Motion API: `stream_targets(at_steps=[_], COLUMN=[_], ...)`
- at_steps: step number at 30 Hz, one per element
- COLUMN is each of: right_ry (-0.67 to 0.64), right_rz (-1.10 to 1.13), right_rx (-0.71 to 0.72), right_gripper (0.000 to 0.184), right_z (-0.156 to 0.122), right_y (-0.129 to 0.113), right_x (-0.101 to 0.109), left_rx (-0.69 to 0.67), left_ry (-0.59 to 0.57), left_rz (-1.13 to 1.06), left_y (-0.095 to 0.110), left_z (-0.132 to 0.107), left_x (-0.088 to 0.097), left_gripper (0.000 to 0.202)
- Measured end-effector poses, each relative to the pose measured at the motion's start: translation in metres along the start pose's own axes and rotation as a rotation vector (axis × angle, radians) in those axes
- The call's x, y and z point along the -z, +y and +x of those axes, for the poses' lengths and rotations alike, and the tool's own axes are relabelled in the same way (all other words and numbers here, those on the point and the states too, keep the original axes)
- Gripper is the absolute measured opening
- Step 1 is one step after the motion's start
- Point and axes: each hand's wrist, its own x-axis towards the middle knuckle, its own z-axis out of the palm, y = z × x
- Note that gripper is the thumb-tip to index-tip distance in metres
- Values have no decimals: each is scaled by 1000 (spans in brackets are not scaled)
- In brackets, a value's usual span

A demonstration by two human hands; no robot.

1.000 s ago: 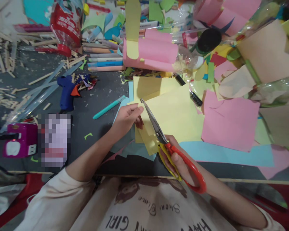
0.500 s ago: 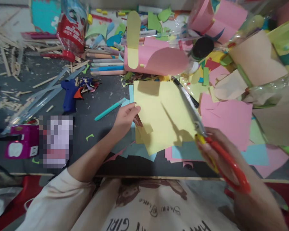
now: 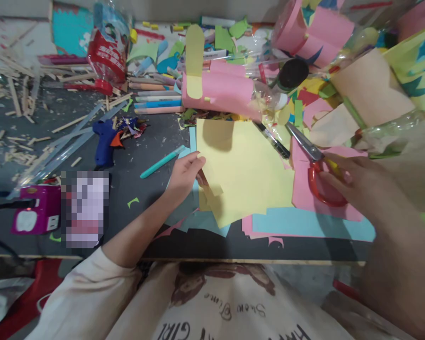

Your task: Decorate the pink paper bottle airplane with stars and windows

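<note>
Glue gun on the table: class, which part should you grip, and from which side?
Likely its blue handle, from the near side: it points that way, clear of the scraps by the upper end. The orange trigger sticks out on the right, where a finger could curl.

Head camera peers down!

Worn on the head, it faces forward and steeply down, close above the flat dark grey tabletop [image 3: 127, 160], with the wearer's cream printed cloth shirt [image 3: 198, 311] along the bottom edge.

A teal pen [image 3: 162, 162] partly blocks the gap between glue gun [image 3: 103, 148] and yellow paper [image 3: 248, 172].
</note>
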Motion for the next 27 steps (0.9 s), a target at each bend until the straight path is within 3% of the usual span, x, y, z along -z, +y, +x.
stream_targets(at_steps=[2,6,9,12,16,19,21,27], right_ry=[-7,68,208,306,247,74,29,41], right_rz=[-94,47,212,343,430,395,335,138], right_rx=[47,78,110,245,385,544,594,461], right_gripper=[45,35,30,32,38,61,71,73], right_z=[0,17,53,96,131,136,136,128], right_y=[-9,-44,-71,-91,-116,-130,-136,-143], right_x=[13,35,39,34,21,11,5,6], left_rx=[18,27,7,-22,-105,-155,-144,-131], left_ry=[1,5,-11,-17,1,74,111,162], left_rz=[9,33,43,72,213,410,549,742], left_y=[0,-1,0,5,11,11,10,11], left_z=[0,0,-1,-3,-4,-1,2,6], left_x=[0,1,1,0,3,8,13,21], left_gripper=[32,34,33,34,34,30,26,16])
